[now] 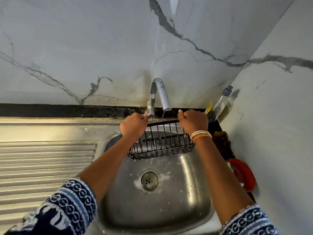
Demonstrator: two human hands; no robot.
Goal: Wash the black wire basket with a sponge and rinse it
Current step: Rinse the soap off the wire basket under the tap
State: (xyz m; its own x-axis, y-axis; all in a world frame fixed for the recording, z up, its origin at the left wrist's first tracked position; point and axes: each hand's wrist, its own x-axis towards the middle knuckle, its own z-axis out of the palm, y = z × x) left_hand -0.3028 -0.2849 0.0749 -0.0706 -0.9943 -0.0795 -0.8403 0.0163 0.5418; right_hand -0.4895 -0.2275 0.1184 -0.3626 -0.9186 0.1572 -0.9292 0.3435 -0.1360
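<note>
The black wire basket (160, 143) was held above the steel sink (199, 192), just below the spout of the curved faucet (160, 94), and it was gripped at its far upper rim by both hands. The left hand (133, 124) was curled as a grip round the left end of that rim, and the right hand (193, 122) was curled as a grip round the right end, so the basket hung between the two grips with its long side toward the person. A thin stream of water (163, 115) was seen falling from the spout, between the two grips, onto the rim. Below the grips the drain (149, 181) was visible in the sink bottom, with white flecks of foam scattered around it. Bangles (200, 135) were worn on the right wrist, just behind the right grip. To the right of the right grip, in the corner of the marble wall (84, 48), a clear pump bottle (221, 102) was standing, and nearer to the person a red round object (243, 173) was lying on the dark desk edge. To the left of the left grip the ribbed draining board (45, 167) was stretched out. Patterned blue and white sleeves (71, 206) covered both forearms near the elbows.
</note>
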